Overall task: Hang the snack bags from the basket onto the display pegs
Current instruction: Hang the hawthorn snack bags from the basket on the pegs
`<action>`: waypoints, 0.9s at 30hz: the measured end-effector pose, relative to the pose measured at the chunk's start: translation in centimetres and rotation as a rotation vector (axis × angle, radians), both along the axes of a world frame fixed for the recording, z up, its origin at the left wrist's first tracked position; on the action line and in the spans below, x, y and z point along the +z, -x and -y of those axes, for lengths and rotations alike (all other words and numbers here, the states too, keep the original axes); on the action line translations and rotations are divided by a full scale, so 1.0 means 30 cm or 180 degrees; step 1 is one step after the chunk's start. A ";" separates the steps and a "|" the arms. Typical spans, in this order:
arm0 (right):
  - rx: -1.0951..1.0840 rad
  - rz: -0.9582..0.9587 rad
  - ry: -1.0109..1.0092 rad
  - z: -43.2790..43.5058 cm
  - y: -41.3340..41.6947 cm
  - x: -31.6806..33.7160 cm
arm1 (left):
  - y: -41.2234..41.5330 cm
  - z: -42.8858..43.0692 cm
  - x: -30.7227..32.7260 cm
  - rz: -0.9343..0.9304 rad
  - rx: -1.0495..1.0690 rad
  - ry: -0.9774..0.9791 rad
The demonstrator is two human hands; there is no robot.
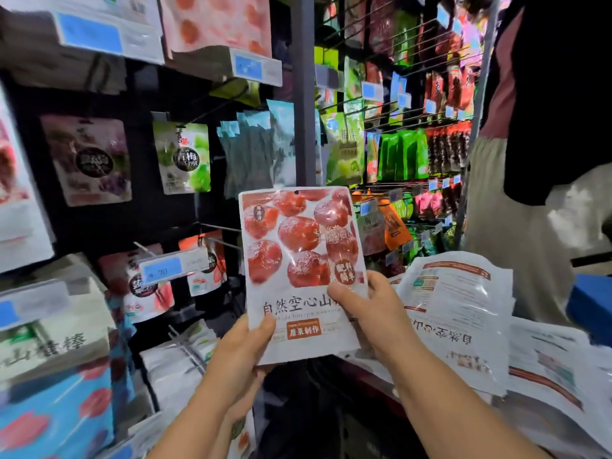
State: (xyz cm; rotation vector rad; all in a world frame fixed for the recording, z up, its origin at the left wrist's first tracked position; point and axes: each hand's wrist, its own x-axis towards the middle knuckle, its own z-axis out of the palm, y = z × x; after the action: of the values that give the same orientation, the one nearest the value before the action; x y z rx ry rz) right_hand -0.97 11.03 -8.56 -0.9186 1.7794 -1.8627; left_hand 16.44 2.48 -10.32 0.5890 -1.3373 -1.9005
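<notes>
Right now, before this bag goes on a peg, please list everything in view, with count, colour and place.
white snack bag printed with red fruits: one, white and red, upright at centre
white plastic snack bags lying back side up: a pile, count unclear, white, lower right
green plum snack bag: one, green and white, hanging left of centre
pale blue packets: several, pale blue, hanging above the held bag
bare metal peg: one, grey, left of the held bag
blue price labels: several, blue, on peg ends
other person: one, dark top, beige trousers, right edge
left grip: one, pinches the bag's lower left corner
right grip: one, holds the bag's right edge
</notes>
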 end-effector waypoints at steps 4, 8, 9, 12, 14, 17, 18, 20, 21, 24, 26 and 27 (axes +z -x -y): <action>-0.0087 -0.0177 0.0100 -0.042 -0.026 0.006 | -0.013 -0.003 0.015 -0.0059 -0.0595 0.0110; -0.0094 -0.0511 -0.0032 -0.102 -0.034 0.012 | 0.019 -0.025 0.003 -0.0088 -0.0753 -0.0131; -0.0014 -0.0612 -0.0158 -0.128 -0.023 0.013 | 0.036 -0.034 -0.010 -0.0019 -0.0641 -0.0147; 0.0345 -0.1057 -0.0667 -0.209 0.028 0.026 | 0.055 -0.049 -0.048 -0.0001 -0.0405 -0.0225; 0.0242 -0.1673 -0.0920 -0.287 0.099 0.036 | 0.060 -0.056 -0.072 -0.0067 -0.0390 -0.0206; 0.0086 -0.2550 -0.1439 -0.431 0.215 0.055 | 0.067 -0.056 -0.109 -0.0082 -0.0332 -0.0237; 0.0169 -0.2826 -0.1676 -0.475 0.251 0.052 | 0.070 -0.058 -0.120 -0.0043 -0.0319 -0.0268; 0.0458 -0.3231 -0.2139 -0.542 0.301 0.032 | 0.078 -0.055 -0.150 0.0004 -0.0271 -0.0316; 0.0614 -0.3336 -0.2290 -0.561 0.322 0.012 | 0.084 -0.052 -0.167 -0.0003 -0.0259 -0.0349; 0.0742 -0.3396 -0.2321 -0.586 0.350 -0.039 | 0.102 -0.057 -0.195 0.0059 -0.0270 -0.0418; 0.0622 -0.3391 -0.2186 -0.587 0.352 -0.049 | 0.113 -0.059 -0.209 0.0064 -0.0298 -0.0450; 0.0574 -0.3386 -0.2156 -0.587 0.352 -0.049 | 0.118 -0.058 -0.214 0.0082 -0.0300 -0.0452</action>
State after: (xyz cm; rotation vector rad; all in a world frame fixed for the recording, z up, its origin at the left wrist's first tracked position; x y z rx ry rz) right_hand -11.52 28.62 -10.02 -1.8324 2.4904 -0.4831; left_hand 12.89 4.22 -16.74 0.6326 -1.2735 -2.0836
